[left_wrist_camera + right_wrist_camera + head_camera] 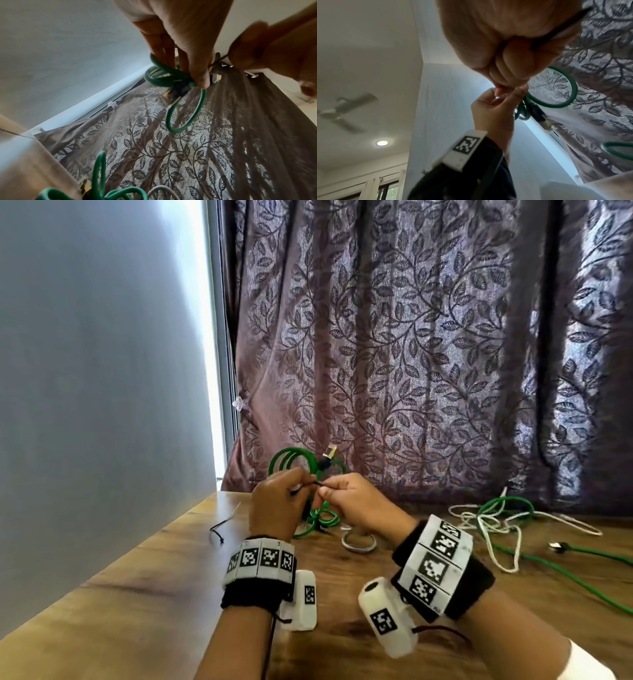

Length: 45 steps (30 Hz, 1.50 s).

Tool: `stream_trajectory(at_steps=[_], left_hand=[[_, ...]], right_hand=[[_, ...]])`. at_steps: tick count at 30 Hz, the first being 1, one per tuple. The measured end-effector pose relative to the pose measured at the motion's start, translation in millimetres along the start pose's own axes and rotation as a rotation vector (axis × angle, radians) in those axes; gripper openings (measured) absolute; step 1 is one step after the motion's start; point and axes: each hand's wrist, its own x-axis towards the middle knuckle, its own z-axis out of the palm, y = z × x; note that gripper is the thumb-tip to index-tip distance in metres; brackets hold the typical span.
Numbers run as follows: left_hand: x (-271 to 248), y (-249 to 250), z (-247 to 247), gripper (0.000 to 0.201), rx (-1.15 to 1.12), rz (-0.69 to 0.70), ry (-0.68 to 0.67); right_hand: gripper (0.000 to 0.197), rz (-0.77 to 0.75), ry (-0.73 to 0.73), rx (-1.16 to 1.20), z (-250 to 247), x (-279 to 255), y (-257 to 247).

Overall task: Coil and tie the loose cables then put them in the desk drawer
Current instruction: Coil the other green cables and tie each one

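A green cable coil [291, 460] is held up above the wooden desk [137, 583] in front of the curtain, its plug [329, 454] sticking out at the top. My left hand [279, 503] grips the bunched loops [159, 75] with curled fingers. A thin black tie [310, 484] runs between both hands. My right hand [352, 501] pinches the tie's end [563, 25] in a closed fist, touching the left hand [494, 108]. Lower loops of the green cable [318, 522] hang to the desk.
Loose green cable [507, 505] and white cable [493, 529] lie tangled at the right of the desk. A small grey-white coil [358, 542] sits under my hands. A spare black tie [222, 525] lies left. A wall stands on the left, and a curtain [445, 354] hangs behind.
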Motion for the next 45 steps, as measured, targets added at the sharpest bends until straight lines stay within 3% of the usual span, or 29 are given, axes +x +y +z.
stream_trajectory(at_steps=[3, 6, 10, 12, 14, 16, 19, 22, 26, 31, 34, 39, 41, 45], left_hand=[[-2, -2, 1, 0.019, -0.019, -0.043, 0.032], [-3, 0, 2, 0.024, -0.056, -0.049, 0.024], [-1, 2, 12, 0.02, -0.264, -0.108, -0.098], [-2, 6, 17, 0.011, -0.36, -0.146, -0.157], [-3, 17, 23, 0.015, -0.457, -0.149, -0.214], [-4, 35, 31, 0.032, -0.518, -0.115, -0.341], [-4, 75, 55, 0.036, -0.55, -0.01, -0.612], [-3, 110, 78, 0.029, -0.612, 0.07, -0.683], [-6, 143, 105, 0.032, -0.737, 0.034, -0.597], [-24, 152, 131, 0.015, -0.712, 0.017, -0.479], [-28, 127, 129, 0.031, -0.574, 0.018, -0.321], [-20, 89, 103, 0.009, -0.328, 0.004, -0.035], [-18, 81, 97, 0.008, -0.31, -0.046, -0.001], [-16, 77, 97, 0.007, -0.245, -0.059, 0.029]], right_hand=[[0.039, -0.059, 0.091, 0.036, 17, -2, 3], [0.038, -0.119, 0.104, -0.07, 15, -8, -1], [0.027, -0.112, -0.027, -0.529, -14, -30, -13], [0.022, -0.138, 0.05, -0.701, -38, -44, -15], [0.037, -0.274, 0.181, -0.835, -69, -58, -13], [0.061, -0.417, 0.075, -1.043, -101, -74, -11], [0.081, -0.323, -0.22, -1.184, -135, -93, -12], [0.049, -0.153, -0.333, -1.04, -166, -104, -10], [0.035, -0.062, -0.232, -0.915, -205, -127, -6], [0.028, -0.039, -0.143, -1.076, -226, -146, 5], [0.031, 0.029, 0.07, -1.108, -245, -151, 9], [0.042, 0.111, 0.409, -0.981, -257, -115, 21], [0.043, 0.179, 0.348, -1.004, -239, -84, 24], [0.037, 0.363, -0.008, -1.182, -194, -8, 48]])
